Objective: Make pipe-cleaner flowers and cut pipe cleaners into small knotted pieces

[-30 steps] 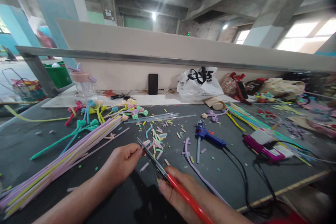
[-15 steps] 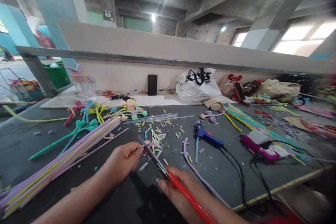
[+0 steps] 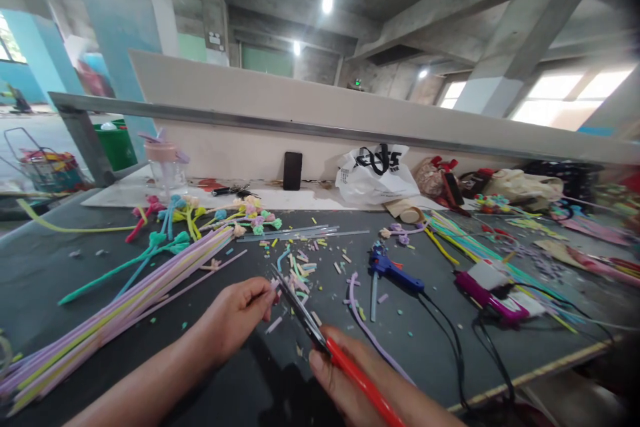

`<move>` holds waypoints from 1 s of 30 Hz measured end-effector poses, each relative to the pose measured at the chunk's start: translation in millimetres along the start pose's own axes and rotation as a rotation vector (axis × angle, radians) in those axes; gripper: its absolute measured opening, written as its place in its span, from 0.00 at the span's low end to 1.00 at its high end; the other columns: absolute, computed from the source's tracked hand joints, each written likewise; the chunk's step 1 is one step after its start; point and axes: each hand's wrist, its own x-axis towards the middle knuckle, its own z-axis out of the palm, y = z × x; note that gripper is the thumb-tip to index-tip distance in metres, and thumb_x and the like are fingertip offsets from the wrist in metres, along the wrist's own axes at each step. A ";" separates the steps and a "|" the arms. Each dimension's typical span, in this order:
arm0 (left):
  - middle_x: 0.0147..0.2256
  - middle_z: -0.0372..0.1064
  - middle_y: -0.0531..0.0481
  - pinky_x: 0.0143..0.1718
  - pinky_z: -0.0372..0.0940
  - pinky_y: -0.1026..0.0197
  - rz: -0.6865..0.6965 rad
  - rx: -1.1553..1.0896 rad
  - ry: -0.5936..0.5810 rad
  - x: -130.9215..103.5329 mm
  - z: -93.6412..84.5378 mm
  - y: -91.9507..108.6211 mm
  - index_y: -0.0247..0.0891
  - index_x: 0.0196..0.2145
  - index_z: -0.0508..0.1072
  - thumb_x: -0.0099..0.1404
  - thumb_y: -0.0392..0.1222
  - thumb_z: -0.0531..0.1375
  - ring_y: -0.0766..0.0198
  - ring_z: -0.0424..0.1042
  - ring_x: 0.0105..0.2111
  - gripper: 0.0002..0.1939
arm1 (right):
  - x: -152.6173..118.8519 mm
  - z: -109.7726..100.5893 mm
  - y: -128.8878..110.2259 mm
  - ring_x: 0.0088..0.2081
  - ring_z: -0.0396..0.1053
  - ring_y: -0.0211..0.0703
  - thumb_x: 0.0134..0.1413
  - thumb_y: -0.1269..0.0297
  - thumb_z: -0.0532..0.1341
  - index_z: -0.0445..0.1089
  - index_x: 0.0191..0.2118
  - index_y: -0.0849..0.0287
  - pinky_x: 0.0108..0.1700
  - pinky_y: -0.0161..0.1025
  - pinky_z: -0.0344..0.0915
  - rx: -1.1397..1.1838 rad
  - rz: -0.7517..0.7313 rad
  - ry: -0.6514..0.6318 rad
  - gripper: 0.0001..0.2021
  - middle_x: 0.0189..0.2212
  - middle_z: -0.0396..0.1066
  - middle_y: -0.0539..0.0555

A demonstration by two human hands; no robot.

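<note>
My left hand (image 3: 235, 315) is closed in a pinch on a small pale purple piece of pipe cleaner (image 3: 275, 285), most of it hidden by the fingers. In my right hand (image 3: 336, 379) are red-handled scissors (image 3: 361, 379), their blades pointing away from me with the tips beside the left fingertips. Cut bits of pipe cleaner (image 3: 302, 268) lie scattered just past both hands. A bundle of long pastel pipe cleaners (image 3: 135, 307) rests to the left of my left hand. Right of the scissors, a curved purple pipe cleaner (image 3: 367, 327) lies on the dark table.
A blue glue gun (image 3: 397, 271) and a magenta one (image 3: 487, 297), both with black cords, lie on the right. Clear glue sticks (image 3: 310, 234) and pipe-cleaner flowers (image 3: 255, 213) are farther back. A phone (image 3: 293, 171), a white bag (image 3: 375, 177) and a clear cup (image 3: 167, 170) stand along the back.
The view has shifted slightly. Both hands stay close together, the scissor tips still beside the left fingertips. Nothing on the table has visibly moved.
</note>
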 end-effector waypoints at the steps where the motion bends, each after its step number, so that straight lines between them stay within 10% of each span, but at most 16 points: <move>1: 0.20 0.58 0.54 0.25 0.54 0.67 -0.004 -0.008 -0.014 -0.1 0.4 -0.5 0.36 0.20 0.65 0.61 0.49 0.49 0.67 0.58 0.23 0.18 | -0.9 0.0 -1.5 0.23 0.50 0.33 0.50 0.49 0.51 0.55 0.26 0.57 0.25 0.30 0.50 -0.074 -0.022 0.001 0.16 0.21 0.54 0.46; 13: 0.17 0.58 0.56 0.16 0.44 0.69 -0.169 -0.262 -0.191 2.6 8.8 -19.3 0.32 0.27 0.67 0.60 0.53 0.50 0.74 0.50 0.14 0.20 | -5.4 2.7 5.5 0.23 0.55 0.32 0.56 0.54 0.48 0.58 0.30 0.57 0.25 0.29 0.53 -0.219 -0.079 0.039 0.12 0.23 0.62 0.47; 30: 0.16 0.59 0.58 0.12 0.42 0.71 -0.215 -0.454 -0.100 5.4 7.5 -15.5 0.35 0.29 0.66 0.55 0.54 0.56 0.77 0.49 0.11 0.17 | -0.7 6.5 13.8 0.20 0.55 0.33 0.55 0.56 0.49 0.57 0.28 0.57 0.22 0.30 0.52 -0.259 -0.049 0.174 0.11 0.20 0.62 0.46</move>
